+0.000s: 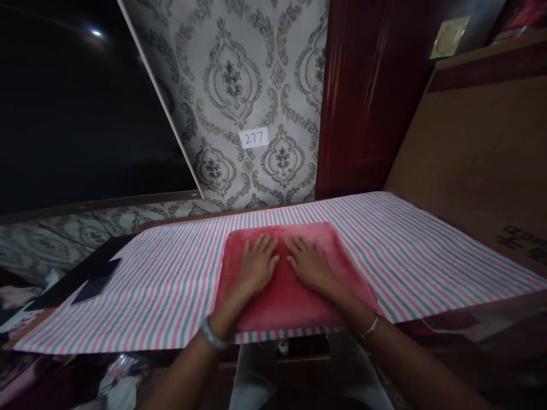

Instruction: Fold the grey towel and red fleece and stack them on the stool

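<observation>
A red, plush-looking folded cloth (294,296) lies flat on a striped pink, grey and white cloth (171,285). My left hand (258,263) rests palm down on the left half of the red cloth, fingers spread toward the wall. On its right half, my right hand (311,262) lies the same way, fingers apart. The thumbs point toward each other with a gap of red cloth between them. Neither hand grasps anything.
A dark phone-like slab (94,289) lies at the striped cloth's left edge. A large black screen (85,114) stands behind on the left. On the right is a big cardboard box (482,154). A paper marked 277 (253,138) is on the patterned wall.
</observation>
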Motion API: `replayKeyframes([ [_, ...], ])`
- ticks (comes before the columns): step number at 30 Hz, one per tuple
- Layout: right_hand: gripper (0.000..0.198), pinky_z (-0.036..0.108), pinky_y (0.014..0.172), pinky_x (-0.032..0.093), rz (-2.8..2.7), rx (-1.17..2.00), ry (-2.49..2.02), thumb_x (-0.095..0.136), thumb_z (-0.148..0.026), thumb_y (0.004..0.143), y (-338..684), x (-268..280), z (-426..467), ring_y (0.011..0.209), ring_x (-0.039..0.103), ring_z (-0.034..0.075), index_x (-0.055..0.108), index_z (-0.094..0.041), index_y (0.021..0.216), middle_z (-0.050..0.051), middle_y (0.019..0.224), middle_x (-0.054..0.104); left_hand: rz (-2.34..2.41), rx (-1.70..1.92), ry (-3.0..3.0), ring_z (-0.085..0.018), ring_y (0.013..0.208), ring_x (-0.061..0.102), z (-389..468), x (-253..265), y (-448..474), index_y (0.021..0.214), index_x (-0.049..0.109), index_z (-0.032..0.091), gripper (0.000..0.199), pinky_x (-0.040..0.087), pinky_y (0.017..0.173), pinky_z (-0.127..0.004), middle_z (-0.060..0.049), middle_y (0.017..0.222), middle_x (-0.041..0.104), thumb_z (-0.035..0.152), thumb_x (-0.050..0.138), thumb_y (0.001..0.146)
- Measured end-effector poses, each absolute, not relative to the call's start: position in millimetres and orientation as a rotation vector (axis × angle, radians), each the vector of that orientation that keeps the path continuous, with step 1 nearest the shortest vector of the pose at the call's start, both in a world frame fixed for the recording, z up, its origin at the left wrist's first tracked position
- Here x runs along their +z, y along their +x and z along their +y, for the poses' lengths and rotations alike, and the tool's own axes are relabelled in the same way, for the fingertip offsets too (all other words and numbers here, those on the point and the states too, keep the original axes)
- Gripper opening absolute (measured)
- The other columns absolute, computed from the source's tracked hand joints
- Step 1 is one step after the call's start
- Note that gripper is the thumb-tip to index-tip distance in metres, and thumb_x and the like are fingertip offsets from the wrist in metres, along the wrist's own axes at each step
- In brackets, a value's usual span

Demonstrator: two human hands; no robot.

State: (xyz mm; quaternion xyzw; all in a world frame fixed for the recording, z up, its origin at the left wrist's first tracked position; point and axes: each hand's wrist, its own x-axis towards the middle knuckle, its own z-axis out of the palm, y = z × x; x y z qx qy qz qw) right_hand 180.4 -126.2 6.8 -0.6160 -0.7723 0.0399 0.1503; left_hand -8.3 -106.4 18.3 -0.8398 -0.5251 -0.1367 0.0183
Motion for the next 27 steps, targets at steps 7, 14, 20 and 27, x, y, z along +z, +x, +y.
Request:
replayKeyframes([
  [7,0.053,0.056,0.119,0.019,-2.233,0.108,-1.769,0.034,-0.030,0.100,174,-12,-138,0.149,0.027,0.029,0.041,-0.023,0.152,0.007,0.162,0.032,-1.624,-0.302,-2.616,-0.026,0.150,0.026,-139,-12,9,0.152,0.039,0.027,0.051,0.016,0.122,-0.060,-0.004,0.161,0.034,0.036,0.032,0.102],
  [14,0.059,0.057,0.120,0.018,-2.202,0.034,-1.893,0.034,-0.044,0.100,223,-26,-139,0.151,0.021,0.029,0.037,-0.021,0.154,0.008,0.164,0.027,-1.806,-0.240,-2.453,-0.031,0.150,0.025,-139,-3,-29,0.151,0.040,0.025,0.054,0.014,0.120,-0.065,-0.007,0.160,0.035,0.041,0.038,0.100],
  [20,0.062,0.061,0.116,0.026,-2.043,0.131,-2.023,0.028,-0.046,0.100,269,-47,-148,0.152,0.019,0.029,0.028,-0.023,0.157,0.005,0.166,0.019,-2.020,-0.408,-2.411,-0.031,0.151,0.024,-140,-20,-83,0.154,0.033,0.021,0.059,0.030,0.116,-0.060,-0.011,0.165,0.021,0.043,0.035,0.100],
  [27,0.063,0.061,0.114,0.032,-1.945,0.290,-1.933,0.025,-0.047,0.099,286,-66,-145,0.151,0.023,0.029,0.026,-0.026,0.158,0.004,0.166,0.018,-2.132,-0.646,-2.497,-0.029,0.151,0.023,-135,-34,-94,0.156,0.028,0.021,0.062,0.029,0.116,-0.060,-0.013,0.164,0.019,0.047,0.033,0.100],
])
